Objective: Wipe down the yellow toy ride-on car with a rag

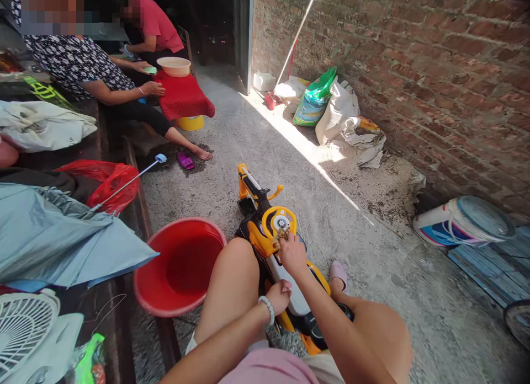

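A yellow, black and white toy ride-on excavator (pixel 285 276) stands between my knees. At the lower rim of its yellow steering wheel (pixel 269 217), my right hand (pixel 293 254) has its fingers closed on a small crumpled brownish thing (pixel 282 238), which may be a cloth. My left hand (pixel 279 296), below a pale beaded bracelet, is curled closed over the white seat. Whatever its fingers hold, if anything, is hidden.
A red basin (pixel 180 268) with liquid stands left of my knee, beside a folded blue umbrella (pixel 70 229) and a white fan (pixel 27 329). Two people sit upper left by a red-covered stool (pixel 186 97). Sacks (pixel 337 111) and a paint bucket (pixel 459 221) line the brick wall.
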Tool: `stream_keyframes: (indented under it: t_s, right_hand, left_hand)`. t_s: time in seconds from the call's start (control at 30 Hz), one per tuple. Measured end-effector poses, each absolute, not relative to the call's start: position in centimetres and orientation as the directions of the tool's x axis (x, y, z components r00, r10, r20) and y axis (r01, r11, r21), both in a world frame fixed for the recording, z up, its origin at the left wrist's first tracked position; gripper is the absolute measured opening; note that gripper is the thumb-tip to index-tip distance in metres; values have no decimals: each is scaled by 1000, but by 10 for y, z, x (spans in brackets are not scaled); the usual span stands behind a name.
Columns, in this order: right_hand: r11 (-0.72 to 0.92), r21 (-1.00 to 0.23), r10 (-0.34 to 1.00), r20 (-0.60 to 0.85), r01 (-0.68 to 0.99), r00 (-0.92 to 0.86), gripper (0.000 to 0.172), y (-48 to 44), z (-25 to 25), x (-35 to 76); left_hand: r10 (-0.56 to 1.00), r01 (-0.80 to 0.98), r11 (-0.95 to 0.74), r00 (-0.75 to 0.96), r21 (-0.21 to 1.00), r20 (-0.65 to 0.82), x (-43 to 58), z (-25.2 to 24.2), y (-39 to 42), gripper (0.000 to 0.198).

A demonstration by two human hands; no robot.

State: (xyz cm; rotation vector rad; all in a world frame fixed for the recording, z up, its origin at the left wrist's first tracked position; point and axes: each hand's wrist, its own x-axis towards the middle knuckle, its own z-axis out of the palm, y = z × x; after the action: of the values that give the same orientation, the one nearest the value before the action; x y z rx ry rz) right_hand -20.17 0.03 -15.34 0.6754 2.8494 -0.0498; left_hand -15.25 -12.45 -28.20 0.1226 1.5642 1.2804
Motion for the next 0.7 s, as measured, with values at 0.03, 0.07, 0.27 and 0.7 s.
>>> stream_keyframes:
  t_s: [0.03,0.07,0.27,0.7]
  right_hand:
    - [878,43,475,-216,478,-853,28,10,-151,-198]
    - [857,69,513,-219,511,-830,29,21,-148,-197]
    - [837,73,544,-202,542,-814,39,64,-130,-222]
    - [926,72,373,-321,371,-870,36,25,-143,-225]
  left_hand:
    - [627,-498,430,-435,753,-646,-153,-280,-126,12]
    - [624,-492,438,-436,753,-648,-154,-277,-128,12]
    - [653,-460,438,-429,773,-625,-157,-265,-135,14]
    - [623,-344,507,-486,790,-612,-165,-253,-130,11]
